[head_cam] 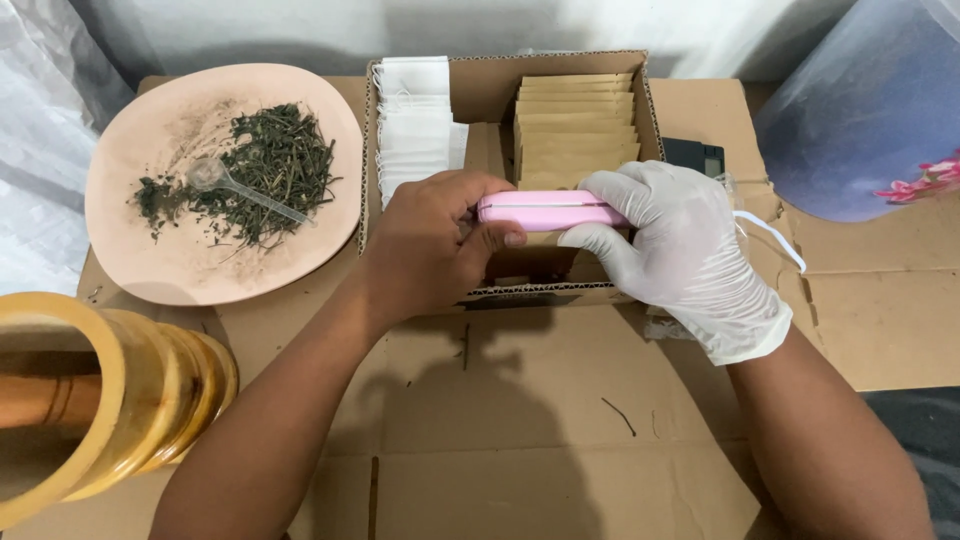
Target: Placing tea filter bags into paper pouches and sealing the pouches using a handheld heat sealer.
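Two hands [440, 250] [680, 250], smooth pink sealer [545, 211]

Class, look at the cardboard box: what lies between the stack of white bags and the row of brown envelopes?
In the head view, nothing: a bare strip of the box floor separates the white bags from the brown envelopes.

An open brown cardboard box [650, 100] sits top centre, holding a stack of white filter bags [412, 120] on its left and tan paper envelopes [575, 125] on its right.
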